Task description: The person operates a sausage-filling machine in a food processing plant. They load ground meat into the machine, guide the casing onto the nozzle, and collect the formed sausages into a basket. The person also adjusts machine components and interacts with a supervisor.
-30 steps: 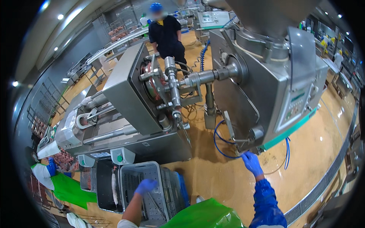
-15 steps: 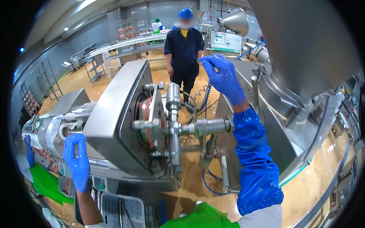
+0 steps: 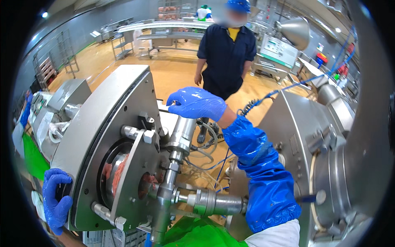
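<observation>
Left hand (image 3: 57, 201): gloved in blue, at the left edge of the steel housing (image 3: 109, 123), with fingers half-curled there; cannot tell whether gripping the edge. In the housing's right-hand face: pink meat (image 3: 119, 177) inside a round opening, behind a bolted plate (image 3: 133, 181). Just right of the housing: upright steel pipe (image 3: 176, 142). Above this pipe, also right of the housing: gloved right hand (image 3: 197, 103), with fingers bent toward the thumb; cannot tell whether holding anything. Farther right of the housing: second steel machine (image 3: 275, 123).
</observation>
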A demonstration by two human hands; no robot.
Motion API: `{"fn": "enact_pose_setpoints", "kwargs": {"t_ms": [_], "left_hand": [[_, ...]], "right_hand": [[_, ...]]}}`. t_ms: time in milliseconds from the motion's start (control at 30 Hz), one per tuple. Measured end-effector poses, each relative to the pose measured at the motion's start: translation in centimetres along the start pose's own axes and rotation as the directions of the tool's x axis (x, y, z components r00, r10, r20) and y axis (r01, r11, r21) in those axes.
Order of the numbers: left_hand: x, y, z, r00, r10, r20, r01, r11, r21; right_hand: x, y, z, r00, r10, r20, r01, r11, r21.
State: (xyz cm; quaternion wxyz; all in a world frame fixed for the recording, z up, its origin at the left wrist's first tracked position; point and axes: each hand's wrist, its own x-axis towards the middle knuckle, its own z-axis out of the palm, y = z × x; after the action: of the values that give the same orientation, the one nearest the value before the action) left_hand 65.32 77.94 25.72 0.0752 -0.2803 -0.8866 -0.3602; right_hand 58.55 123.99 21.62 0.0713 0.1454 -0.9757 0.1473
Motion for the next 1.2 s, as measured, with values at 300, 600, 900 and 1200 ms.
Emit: {"fn": "enact_pose_setpoints", "kwargs": {"t_ms": [300, 600, 900, 1200], "left_hand": [[-0.6, -1.4, 0.8, 0.983, -0.118, -0.143, 0.101, 0.987, -0.123], [-0.2, -0.5, 1.1, 0.964, -0.088, -0.251, 0.065, 0.993, -0.099], [1.4, 1.5, 2.0, 0.965, -0.108, -0.237, 0.161, 0.964, 0.214], [0.2, 0.4, 3.1, 0.918, -0.148, -0.368, 0.198, 0.975, 0.102]], "right_hand": [[9.3, 9.9, 16.8, 0.934, 0.356, 0.029, -0.346, 0.924, -0.165], [9.0, 10.0, 16.2, 0.91, 0.415, 0.013, -0.41, 0.903, -0.127], [8.7, 10.5, 17.5, 0.898, 0.284, -0.336, -0.33, 0.94, -0.088], [8.2, 11.7, 18.6, 0.781, 0.285, -0.555, -0.266, 0.957, 0.117]]}}
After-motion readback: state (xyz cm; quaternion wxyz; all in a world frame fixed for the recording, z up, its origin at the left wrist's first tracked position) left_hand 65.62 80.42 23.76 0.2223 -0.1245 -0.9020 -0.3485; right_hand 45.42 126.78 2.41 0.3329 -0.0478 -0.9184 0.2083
